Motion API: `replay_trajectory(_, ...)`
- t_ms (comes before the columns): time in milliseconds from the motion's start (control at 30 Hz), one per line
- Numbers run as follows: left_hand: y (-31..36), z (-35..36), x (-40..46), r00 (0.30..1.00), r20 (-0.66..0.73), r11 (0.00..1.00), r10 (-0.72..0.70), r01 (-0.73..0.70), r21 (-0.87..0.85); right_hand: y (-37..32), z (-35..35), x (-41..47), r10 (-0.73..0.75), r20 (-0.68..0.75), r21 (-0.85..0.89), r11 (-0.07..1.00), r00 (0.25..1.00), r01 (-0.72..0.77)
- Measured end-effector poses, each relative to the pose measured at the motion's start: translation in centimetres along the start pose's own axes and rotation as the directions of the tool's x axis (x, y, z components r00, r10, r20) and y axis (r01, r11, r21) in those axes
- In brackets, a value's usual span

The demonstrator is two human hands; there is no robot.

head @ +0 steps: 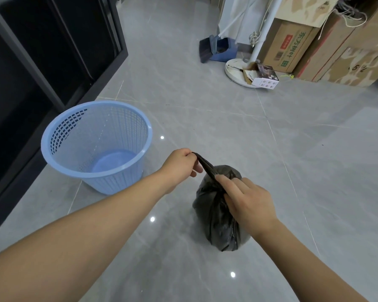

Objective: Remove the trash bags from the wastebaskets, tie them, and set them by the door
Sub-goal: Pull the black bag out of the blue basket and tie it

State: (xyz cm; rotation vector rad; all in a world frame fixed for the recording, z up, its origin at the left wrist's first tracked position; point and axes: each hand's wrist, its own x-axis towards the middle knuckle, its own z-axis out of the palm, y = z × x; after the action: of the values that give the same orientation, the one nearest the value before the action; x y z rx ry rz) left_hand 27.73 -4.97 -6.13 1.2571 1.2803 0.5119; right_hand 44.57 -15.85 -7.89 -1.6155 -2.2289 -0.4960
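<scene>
1. Black trash bag point(216, 214) sits on the grey tile floor point(205, 118), low centre – out of the basket, top gathered into a twisted strip.
2. Left hand point(180, 163) pinches the strip's end between curled fingers and thumb, pulling it toward 10 o'clock from the bag.
3. Right hand point(247, 199) grips the bag's neck, fingers curled around it, forefinger laid along the strip.
4. Blue mesh wastebasket point(96, 144) stands upright at 9–10 o'clock from the bag, near but apart, no liner inside.
5. Dark cabinet point(42, 51) behind the basket, 11 o'clock.
6. Cardboard boxes point(314, 40), white stand base point(234, 70), blue dustpan point(220, 51) far off at 1 o'clock.
</scene>
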Motion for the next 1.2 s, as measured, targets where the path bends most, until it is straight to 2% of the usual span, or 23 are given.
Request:
replay_trajectory(67,-0.1,0.5,0.2,1.0,-0.005,0.999,-0.03,0.03,0.018,0.3,-0.1,0.2,0.013,-0.007,0.04,0.999,1.0,-0.013)
replay_trajectory(133,-0.4,1.1,0.2,0.999,-0.033,0.999,-0.013,0.014,0.033,0.6,-0.5,0.7,0.096,0.058,0.083,0.991,0.994,-0.101)
replay_trajectory(200,-1.3,1.4,-0.5,0.998,-0.036,0.995,0.057,-0.054,0.086,0.7,-0.9,1.3,0.24,0.172,0.124,0.957,0.955,-0.262)
replay_trajectory(233,-2.1,1.5,-0.9,0.995,-0.009,0.987,0.099,-0.097,0.131,0.7,-1.2,1.6,0.324,0.252,0.154,0.917,0.912,-0.368)
replay_trajectory(333,-4.3,1.3,-1.8,0.982,0.117,0.951,0.145,-0.171,0.259,1.0,-1.3,2.4,0.468,0.483,0.303,0.703,0.74,-0.643)
replay_trajectory(433,-5.4,1.2,-1.8,0.965,0.186,0.833,0.186,-0.255,0.492,0.8,-1.6,2.8,0.491,0.661,0.45,0.346,0.567,-0.823)
replay_trajectory(500,-5.3,1.3,-1.8,0.951,0.16,0.752,0.265,-0.307,0.584,0.6,-2.0,2.8,0.463,0.723,0.487,0.186,0.513,-0.853)
replay_trajectory(600,-5.2,1.3,-1.5,0.945,0.084,0.73,0.317,-0.3,0.614,0.4,-2.4,2.8,0.377,0.802,0.53,-0.089,0.464,-0.843)
replay_trajectory(700,-5.3,1.6,-1.2,0.92,0.066,0.647,0.387,-0.321,0.692,0.9,-2.2,2.6,0.278,0.884,0.453,-0.318,0.375,-0.833)
replay_trajectory(800,-5.7,1.9,-1.2,0.899,0.065,0.587,0.432,-0.336,0.736,1.3,-1.9,2.5,0.162,0.935,0.353,-0.466,0.314,-0.811)
replay_trajectory(867,-6.0,2.0,-1.1,0.901,0.06,0.576,0.429,-0.325,0.75,1.5,-1.6,2.4,0.135,0.939,0.336,-0.54,0.315,-0.772)
replay_trajectory(967,-6.3,2.0,-1.2,0.904,0.074,0.553,0.422,-0.321,0.769,1.8,-1.1,2.3,0.123,0.934,0.32,-0.703,0.336,-0.635)
replay_trajectory(1033,-6.3,2.0,-1.1,0.905,0.086,0.534,0.418,-0.321,0.782,1.8,-1.1,2.1,0.089,0.941,0.288,-0.719,0.328,-0.632)
replay_trajectory(1067,-6.2,1.9,-1.0,0.91,0.083,0.54,0.407,-0.313,0.781,1.8,-1.2,2.1,0.079,0.946,0.284,-0.67,0.314,-0.686)
replay_trajectory(1133,-5.9,1.8,-0.7,0.928,0.065,0.577,0.368,-0.283,0.766,1.5,-1.8,2.3,0.096,0.952,0.303,-0.429,0.291,-0.851)
replay_trajectory(1200,-5.8,1.5,-0.4,0.948,0.043,0.618,0.316,-0.24,0.748,1.2,-2.0,2.6,0.162,0.944,0.315,-0.197,0.286,-0.928)
